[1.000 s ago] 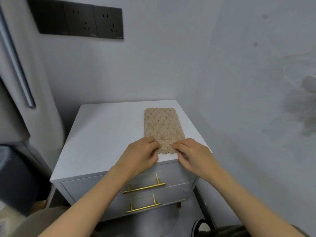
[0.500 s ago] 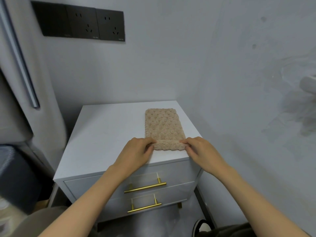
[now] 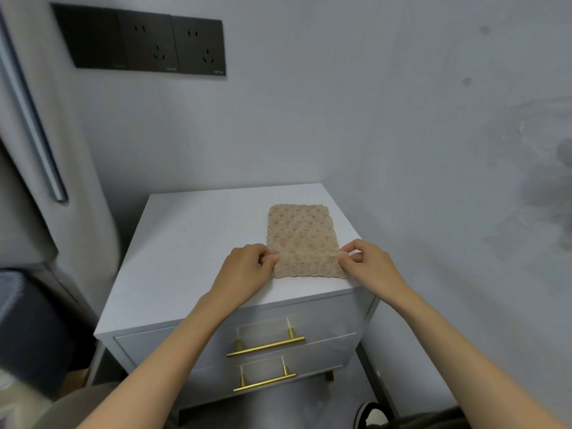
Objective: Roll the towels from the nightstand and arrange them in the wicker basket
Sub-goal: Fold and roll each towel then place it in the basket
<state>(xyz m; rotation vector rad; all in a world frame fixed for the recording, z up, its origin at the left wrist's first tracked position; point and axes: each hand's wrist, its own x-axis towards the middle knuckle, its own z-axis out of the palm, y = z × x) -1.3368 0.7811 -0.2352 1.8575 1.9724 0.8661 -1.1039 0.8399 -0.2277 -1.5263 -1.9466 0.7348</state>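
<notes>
A beige textured towel lies folded into a narrow strip on the right half of the white nightstand. Its near end is turned over into a low first fold close to the front edge. My left hand pinches the left side of that fold. My right hand pinches the right side, thumb and fingers closed on the cloth. No wicker basket is in view.
The nightstand has two drawers with gold bar handles. A grey wall stands close on the right and behind, with black sockets high up. A grey curtain hangs at the left above a dark object.
Both hands moved apart from the middle of the towel's near end to its two sides, and the near edge has been turned over away from me.
</notes>
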